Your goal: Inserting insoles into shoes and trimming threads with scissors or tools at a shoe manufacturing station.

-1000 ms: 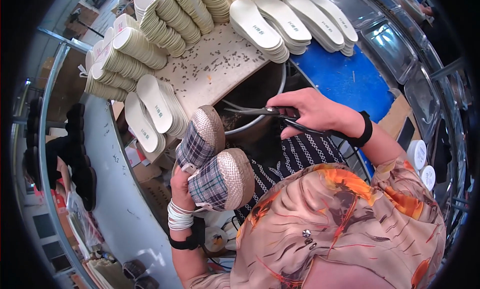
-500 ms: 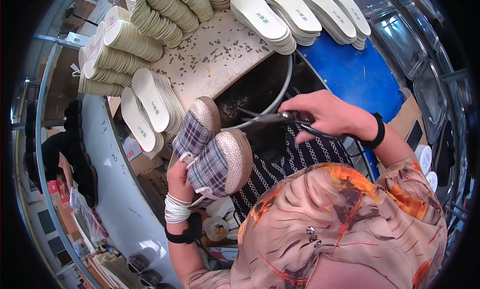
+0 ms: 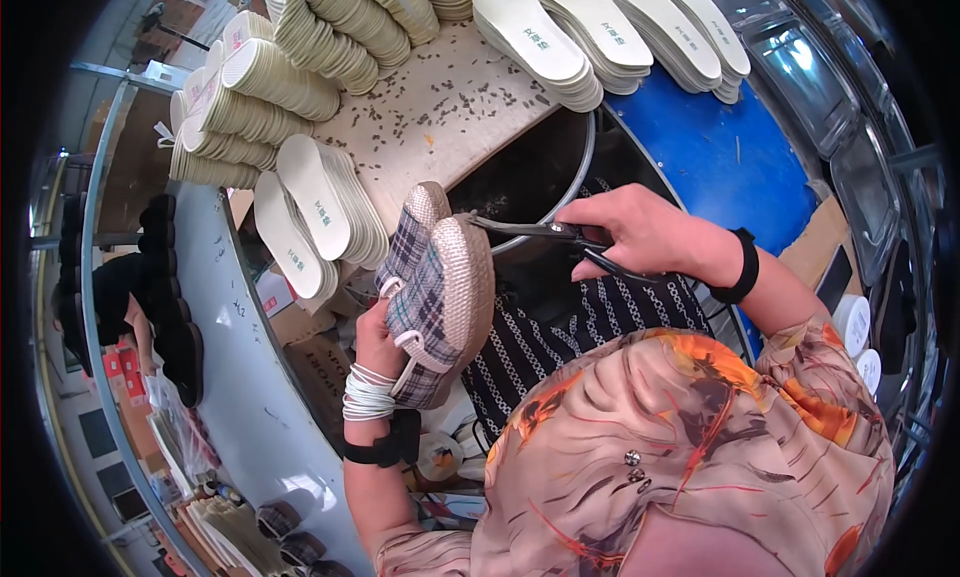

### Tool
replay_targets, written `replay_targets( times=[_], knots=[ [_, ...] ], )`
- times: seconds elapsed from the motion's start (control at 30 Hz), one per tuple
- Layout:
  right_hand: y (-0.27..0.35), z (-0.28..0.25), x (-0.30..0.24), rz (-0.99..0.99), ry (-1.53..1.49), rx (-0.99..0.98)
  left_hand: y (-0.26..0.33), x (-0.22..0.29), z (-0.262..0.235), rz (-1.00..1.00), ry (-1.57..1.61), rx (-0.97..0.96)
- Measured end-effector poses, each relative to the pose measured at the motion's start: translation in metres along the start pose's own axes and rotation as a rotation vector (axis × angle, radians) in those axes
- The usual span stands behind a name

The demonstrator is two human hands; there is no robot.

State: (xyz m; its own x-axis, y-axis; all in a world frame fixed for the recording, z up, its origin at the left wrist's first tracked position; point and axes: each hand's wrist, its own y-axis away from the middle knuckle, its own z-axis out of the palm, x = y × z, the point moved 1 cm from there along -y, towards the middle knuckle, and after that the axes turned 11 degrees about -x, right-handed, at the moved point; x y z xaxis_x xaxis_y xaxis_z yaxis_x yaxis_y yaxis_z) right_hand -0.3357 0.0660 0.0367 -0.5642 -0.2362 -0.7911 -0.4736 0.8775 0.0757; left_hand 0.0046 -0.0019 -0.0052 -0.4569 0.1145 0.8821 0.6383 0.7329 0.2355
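My left hand (image 3: 378,339) grips a pair of plaid slippers (image 3: 432,282) with woven straw-coloured soles, held together and tilted, toes pointing up and away. White elastic bands ring that wrist. My right hand (image 3: 640,232) is closed on black scissors (image 3: 540,231). The scissor tips touch the upper edge of the nearer slipper's sole. A dark round bin (image 3: 540,172) with a metal rim lies right behind the scissors.
Stacks of white insoles (image 3: 610,22) and beige insoles (image 3: 270,77) crowd a speckled worktable (image 3: 440,112). More white insoles (image 3: 315,207) lie at its left edge. A blue surface (image 3: 720,157) is at the right, dark soles (image 3: 170,297) line the far left rail.
The scissors have swung left and their tips now meet the slipper's sole. My left hand has raised the slippers slightly toward them.
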Motion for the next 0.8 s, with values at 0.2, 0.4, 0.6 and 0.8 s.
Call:
replay_targets(
  times=[0.2, 0.4, 0.6, 0.8],
  knots=[
    [0.003, -0.015, -0.008, -0.067, 0.124, -0.046, 0.008, 0.01, -0.018, -0.063, 0.031, -0.143],
    [-0.007, 0.001, -0.001, 0.039, -0.048, 0.053, 0.019, -0.009, -0.016, -0.181, 0.949, -0.143],
    [-0.013, 0.015, -0.019, -0.066, 0.341, 0.04, -0.027, 0.01, 0.016, -0.127, 1.043, -0.086],
    [-0.024, 0.007, -0.022, -0.128, 0.445, 0.033, -0.027, 0.003, 0.029, -0.118, 1.176, -0.04]
  ],
)
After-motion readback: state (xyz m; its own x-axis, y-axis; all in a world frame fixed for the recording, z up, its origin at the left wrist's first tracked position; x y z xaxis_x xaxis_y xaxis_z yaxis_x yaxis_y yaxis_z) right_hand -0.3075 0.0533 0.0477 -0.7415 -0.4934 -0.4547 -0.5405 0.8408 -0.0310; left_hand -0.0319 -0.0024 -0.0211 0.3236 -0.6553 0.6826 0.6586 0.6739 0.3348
